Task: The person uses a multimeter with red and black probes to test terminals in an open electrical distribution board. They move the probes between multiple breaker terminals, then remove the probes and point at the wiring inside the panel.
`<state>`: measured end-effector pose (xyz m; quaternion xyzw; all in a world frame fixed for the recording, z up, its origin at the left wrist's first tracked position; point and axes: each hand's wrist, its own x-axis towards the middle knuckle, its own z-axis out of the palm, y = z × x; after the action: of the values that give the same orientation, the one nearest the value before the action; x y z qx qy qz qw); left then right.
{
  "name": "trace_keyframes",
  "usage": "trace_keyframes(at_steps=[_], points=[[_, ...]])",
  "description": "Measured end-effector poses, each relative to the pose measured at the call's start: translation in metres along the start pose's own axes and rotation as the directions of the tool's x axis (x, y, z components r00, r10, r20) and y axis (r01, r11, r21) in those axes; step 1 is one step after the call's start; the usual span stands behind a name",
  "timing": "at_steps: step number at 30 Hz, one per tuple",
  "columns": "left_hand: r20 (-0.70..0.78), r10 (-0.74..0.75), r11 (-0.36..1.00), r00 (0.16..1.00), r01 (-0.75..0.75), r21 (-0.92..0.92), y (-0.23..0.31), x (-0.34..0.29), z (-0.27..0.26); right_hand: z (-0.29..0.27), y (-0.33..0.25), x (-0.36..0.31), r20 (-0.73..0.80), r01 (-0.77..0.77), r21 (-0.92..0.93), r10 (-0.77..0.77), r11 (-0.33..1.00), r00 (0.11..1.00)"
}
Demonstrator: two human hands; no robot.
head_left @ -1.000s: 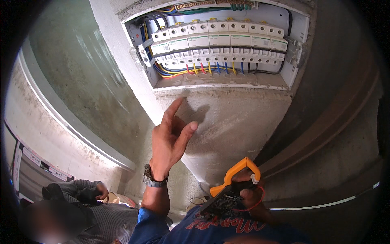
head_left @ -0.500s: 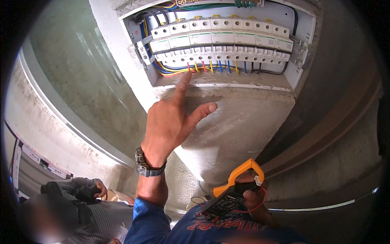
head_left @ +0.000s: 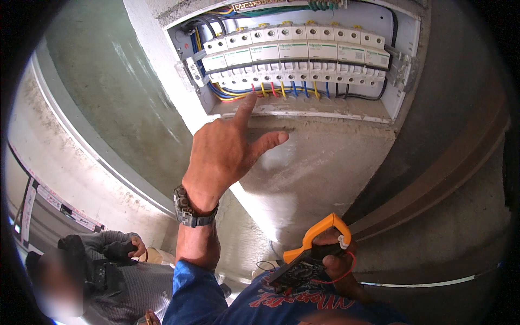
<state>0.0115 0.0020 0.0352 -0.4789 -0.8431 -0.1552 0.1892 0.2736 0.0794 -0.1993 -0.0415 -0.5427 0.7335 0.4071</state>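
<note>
My left hand (head_left: pixel 219 149) reaches up to an open electrical distribution box (head_left: pixel 398 103), its index finger and thumb stretched apart, holding nothing. The index fingertip is at the lower end of a red wire (head_left: pixel 253 87), below the row of white circuit breakers (head_left: pixel 293 51); whether it touches cannot be told. The other fingers are mostly hidden. At the lower right, my right hand (head_left: pixel 337 266) is closed around a clamp meter (head_left: pixel 297 275) with a dark body and an orange jaw. A thin red test lead (head_left: pixel 354 264) loops beside it.
Yellow, red, blue and black wires run under the breakers; green wires (head_left: pixel 271 10) cross the top. A concrete ledge (head_left: pixel 325 157) slopes below the box. At the lower left another person (head_left: pixel 132 284) in a grey striped top holds one hand (head_left: pixel 139 247) near a dark bag.
The view has shifted slightly. My left hand keeps the same pointing shape near the red wire, with its wrist a little higher and farther left. My right hand still holds the clamp meter.
</note>
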Motion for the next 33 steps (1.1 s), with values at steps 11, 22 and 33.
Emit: trace_keyframes(at_steps=[11,22,33], points=[[0.007,-0.018,0.994,1.000,0.017,0.108,0.002,0.000,0.001,0.004,-0.004,0.001,-0.008,-0.058,0.055,0.059,0.997,0.998],[-0.169,0.103,0.968,0.980,-0.060,0.242,0.004,0.005,-0.001,-0.005,0.010,0.003,0.047,0.046,-0.071,-0.042,0.996,0.998],[-0.483,0.302,0.951,0.822,-0.296,0.092,-0.003,0.004,0.017,0.004,0.011,0.001,-0.015,0.037,0.034,-0.037,0.999,0.999]])
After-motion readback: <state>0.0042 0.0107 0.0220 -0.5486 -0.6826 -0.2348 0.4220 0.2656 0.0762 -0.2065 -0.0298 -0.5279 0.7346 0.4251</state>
